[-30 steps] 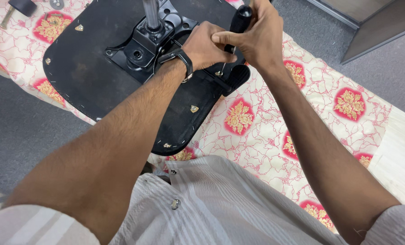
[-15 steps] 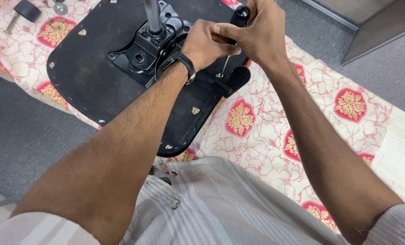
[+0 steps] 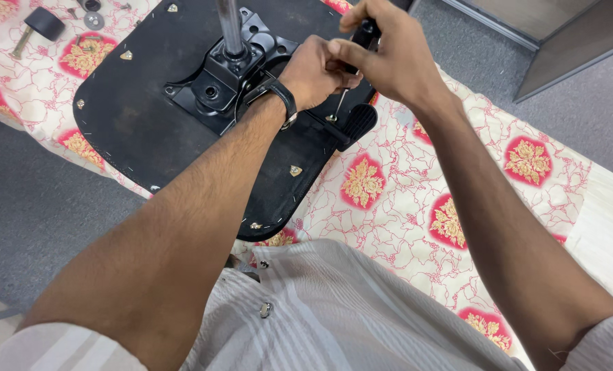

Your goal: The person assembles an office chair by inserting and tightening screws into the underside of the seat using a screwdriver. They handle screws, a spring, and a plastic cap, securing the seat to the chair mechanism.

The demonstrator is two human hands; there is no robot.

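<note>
A cream cloth (image 3: 403, 206) with red and gold flowers covers the middle of the scene, spread over grey carpet (image 3: 25, 220) that shows to the left and far right. On the cloth, at the far left, lies an upturned black chair seat (image 3: 141, 117), its underside facing up and dotted with small metal studs. Bolted to the middle of that underside is a black metal plate (image 3: 217, 86), and a shiny metal post (image 3: 229, 27) rises from it toward the far edge. A black lever (image 3: 351, 124) sticks out from the seat's right edge, over the cloth.

Both arms reach from the near side to the far right edge of the seat. The right hand (image 3: 392, 58) is closed around the black handle of a screwdriver (image 3: 341, 99), held nearly upright with its thin shaft pointing down at the seat beside the lever. The left hand (image 3: 313, 72), with a black watch (image 3: 279, 96) on its wrist, is curled with its fingertips pinched together at the shaft just below the handle, touching the right hand.

In the far left corner, on the cloth, lie a small black wheel (image 3: 42, 24) on a metal pin and a few washers (image 3: 92, 17).
</note>
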